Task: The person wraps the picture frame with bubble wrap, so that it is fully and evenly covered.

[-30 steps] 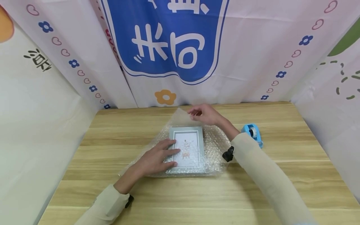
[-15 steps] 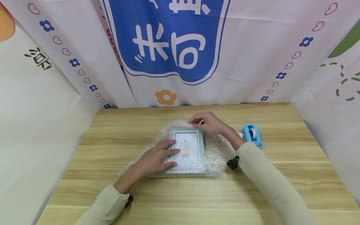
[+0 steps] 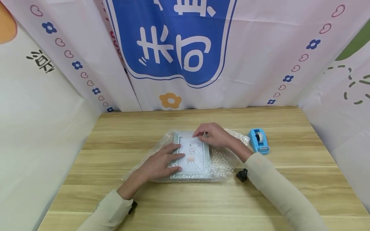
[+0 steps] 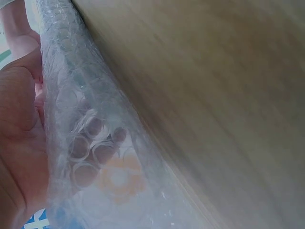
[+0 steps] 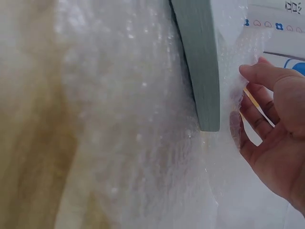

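A picture frame with a pale blue-green border lies on a sheet of bubble wrap, partly covered by it. My left hand rests with spread, straight fingers on the wrapped left side of the frame. At the frame's top edge, my right hand pinches the far flap of bubble wrap between thumb and fingers, laying it over the picture. In the right wrist view, the frame's side stands close to the right hand and the wrap. The left wrist view has the left palm against the wrap.
A blue tape dispenser stands on the wooden table, to the right of the wrap and near my right forearm. Printed cloth hangs behind the table and along both sides.
My right hand has drawn the far flap of bubble wrap toward me and down over the top of the picture frame. The left hand has stayed in place.
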The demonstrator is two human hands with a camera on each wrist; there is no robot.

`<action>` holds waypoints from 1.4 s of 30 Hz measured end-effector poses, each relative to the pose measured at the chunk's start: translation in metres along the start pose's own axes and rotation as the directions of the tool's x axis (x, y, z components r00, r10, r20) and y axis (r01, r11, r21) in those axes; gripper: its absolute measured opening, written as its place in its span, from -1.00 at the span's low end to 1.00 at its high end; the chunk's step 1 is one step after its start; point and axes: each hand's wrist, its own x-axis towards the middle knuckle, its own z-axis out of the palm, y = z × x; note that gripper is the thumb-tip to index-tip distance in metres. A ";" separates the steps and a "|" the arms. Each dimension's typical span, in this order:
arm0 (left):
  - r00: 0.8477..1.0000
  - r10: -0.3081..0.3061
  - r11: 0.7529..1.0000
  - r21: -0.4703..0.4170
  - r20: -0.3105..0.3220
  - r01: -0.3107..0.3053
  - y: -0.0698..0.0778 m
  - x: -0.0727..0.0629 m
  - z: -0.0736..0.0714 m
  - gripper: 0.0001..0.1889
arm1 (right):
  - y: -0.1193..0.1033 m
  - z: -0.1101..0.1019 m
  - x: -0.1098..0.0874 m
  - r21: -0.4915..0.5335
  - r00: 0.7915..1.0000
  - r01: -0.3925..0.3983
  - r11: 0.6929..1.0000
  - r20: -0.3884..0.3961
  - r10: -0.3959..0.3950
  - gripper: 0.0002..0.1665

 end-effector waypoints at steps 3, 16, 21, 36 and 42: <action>1.000 0.007 1.000 0.000 -0.002 -0.007 0.000 0.000 0.001 -0.42 | 0.000 0.004 -0.003 -0.053 1.000 0.021 0.998 0.012 -0.020 -0.73; 1.000 -0.002 1.000 0.007 0.004 0.002 0.001 0.000 -0.002 -0.42 | -0.007 0.012 -0.009 -0.281 0.993 0.094 0.955 0.094 -0.070 -0.65; 1.000 -0.002 1.000 0.012 0.011 0.002 0.001 0.000 -0.002 -0.42 | -0.012 0.015 -0.012 -0.312 0.992 0.102 0.945 0.108 -0.071 -0.48; 0.999 0.037 0.999 -0.007 -0.002 -0.037 -0.003 -0.001 0.000 -0.42 | -0.011 0.023 -0.015 -0.372 0.990 0.129 0.919 0.098 -0.099 -0.43; 0.999 0.031 1.000 -0.006 -0.036 -0.031 -0.004 -0.001 0.001 -0.34 | -0.012 0.025 -0.015 -0.376 0.990 0.131 0.917 0.097 -0.101 -0.48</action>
